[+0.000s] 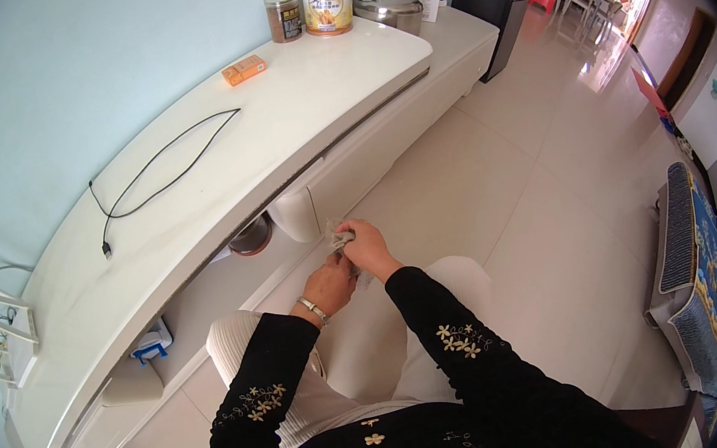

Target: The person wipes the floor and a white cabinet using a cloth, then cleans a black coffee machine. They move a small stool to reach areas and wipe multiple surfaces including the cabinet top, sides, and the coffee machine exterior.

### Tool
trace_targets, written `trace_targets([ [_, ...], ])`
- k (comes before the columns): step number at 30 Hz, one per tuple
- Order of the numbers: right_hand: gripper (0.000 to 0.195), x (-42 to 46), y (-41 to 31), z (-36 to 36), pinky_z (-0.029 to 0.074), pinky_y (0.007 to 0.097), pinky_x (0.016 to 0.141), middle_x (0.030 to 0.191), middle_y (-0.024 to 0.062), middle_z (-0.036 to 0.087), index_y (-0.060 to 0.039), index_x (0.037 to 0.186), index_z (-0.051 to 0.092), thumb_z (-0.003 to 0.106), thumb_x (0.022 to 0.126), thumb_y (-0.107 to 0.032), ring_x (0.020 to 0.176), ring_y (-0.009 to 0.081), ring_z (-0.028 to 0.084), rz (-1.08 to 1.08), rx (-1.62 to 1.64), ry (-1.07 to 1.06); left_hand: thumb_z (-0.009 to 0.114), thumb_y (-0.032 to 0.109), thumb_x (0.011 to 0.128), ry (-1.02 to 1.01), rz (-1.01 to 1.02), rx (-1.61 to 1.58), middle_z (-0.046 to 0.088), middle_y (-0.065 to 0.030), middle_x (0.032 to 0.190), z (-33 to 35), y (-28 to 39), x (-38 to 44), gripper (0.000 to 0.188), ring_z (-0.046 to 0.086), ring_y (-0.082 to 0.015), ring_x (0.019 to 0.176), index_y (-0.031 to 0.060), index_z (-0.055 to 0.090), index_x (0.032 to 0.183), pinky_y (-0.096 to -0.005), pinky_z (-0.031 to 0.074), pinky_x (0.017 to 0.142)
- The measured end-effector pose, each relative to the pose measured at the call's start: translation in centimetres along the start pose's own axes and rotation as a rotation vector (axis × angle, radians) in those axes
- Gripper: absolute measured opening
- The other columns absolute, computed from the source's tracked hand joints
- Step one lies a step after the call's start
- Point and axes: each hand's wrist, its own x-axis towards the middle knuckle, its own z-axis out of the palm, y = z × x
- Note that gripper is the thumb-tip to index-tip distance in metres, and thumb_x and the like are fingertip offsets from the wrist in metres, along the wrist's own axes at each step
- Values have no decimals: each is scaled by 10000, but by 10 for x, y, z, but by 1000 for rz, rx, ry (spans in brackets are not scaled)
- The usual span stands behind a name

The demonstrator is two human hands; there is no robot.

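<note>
A crumpled greyish cloth (338,235) is bunched between my two hands, in front of the white cabinet. My right hand (367,249) grips its upper part, and my left hand (328,286), with a watch or bracelet at the wrist, holds it from just below. Some of the cloth is hidden by my fingers. Beside my hands, the cabinet's open lower shelf (210,344) holds a dark round pot-like container (251,237) and a white item with a blue handle (154,347).
On the white cabinet top (201,177) lie a black USB cable (166,148) and an orange box (244,69). A jar (284,20), a tin (328,5) and a steel pot (388,3) stand farther along. A white router (20,347) is at the left; a blue-covered sofa (705,292) stands right.
</note>
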Motion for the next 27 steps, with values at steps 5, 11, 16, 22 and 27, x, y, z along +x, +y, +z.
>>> trace_targets([
  [5,297,0,3,1,461,369,896,1099,143,625,-73,977,650,593,693,-11,1043,329,580,22,1,-23,635,154,801,5,8,2,564,-220,1070,0,0,0,401,620,-397,827,20,462,1138,-462,532,682],
  [11,304,2,9,5,482,413,838,1041,153,626,-129,981,661,642,682,-76,988,363,582,-26,-30,10,645,157,800,10,-5,-13,580,-210,1030,0,0,0,369,613,-389,848,18,489,1105,-448,521,693],
  [16,295,1,4,3,469,386,873,1081,145,621,-95,970,656,601,688,-25,1024,343,579,10,-23,-20,640,159,796,0,12,3,569,-223,1058,0,0,0,400,622,-399,810,17,470,1129,-465,532,670],
  [22,294,-2,-4,-1,462,369,890,1081,140,621,-74,961,658,577,689,2,1037,330,576,28,-10,-31,637,148,804,26,-10,-29,582,-204,1015,0,1,-1,353,612,-389,842,26,486,1098,-457,517,684],
  [27,288,-2,-3,-1,466,368,878,1069,136,623,-74,951,664,570,691,6,1016,329,582,-15,-3,-45,636,143,800,37,9,-43,581,-200,1013,-1,1,-1,342,610,-386,858,35,491,1091,-448,518,695],
])
